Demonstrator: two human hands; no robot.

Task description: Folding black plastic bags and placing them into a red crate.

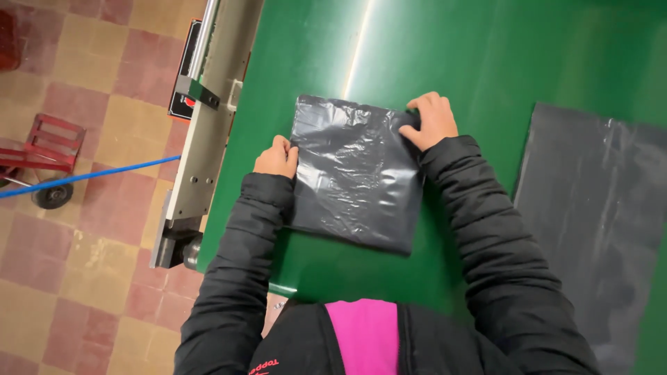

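Black padded jacket sleeves (486, 229) reach over green tabletop (486, 55). Left hand (276, 157) and right hand (432, 119), apart, pinch opposite edges of folded glossy black plastic bag (354, 173) lying flat; folding step, likely needs another crease pressed.
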